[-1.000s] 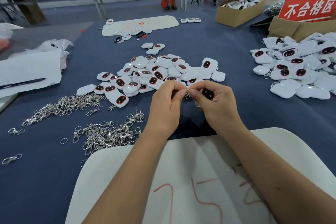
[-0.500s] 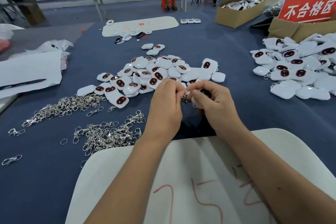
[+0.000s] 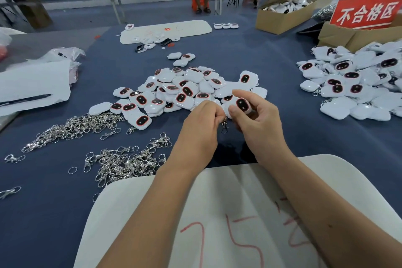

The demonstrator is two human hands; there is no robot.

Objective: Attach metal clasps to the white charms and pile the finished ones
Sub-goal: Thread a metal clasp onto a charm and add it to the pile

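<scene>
While my right hand [image 3: 258, 124] had the white charm [image 3: 239, 105] tucked low behind its knuckles a moment ago, it now holds it higher and turned up, so the dark oval face with its red rim looks at the camera; thumb and curled fingers pinch the charm by its edges. My left hand [image 3: 201, 130] has hardly shifted: its fingertips are bunched tight at the charm's lower left corner, pinching the top of a metal clasp [image 3: 224, 126], which now hangs free below the two hands instead of being hidden between them. Both hands hover over the blue table [image 3: 217, 50], just at 6 o'clock of the central charm heap [image 3: 180, 91], which lies as before. At 9 o'clock of my hands lie the loose clasps [image 3: 121, 163] in two spreads, unchanged. At 3 o'clock sits the finished pile [image 3: 356, 89], its charms showing rings and clasps at the edges. At 1 o'clock an open cardboard box [image 3: 280, 20] holds more white charms, heaped to its rim. Beside it, at 2 o'clock, a second carton [image 3: 359, 37] carries a red sign [image 3: 367, 12]; what is inside it I cannot tell. A white board [image 3: 228, 191] with red marks lies under my forearms at 6 o'clock.
</scene>
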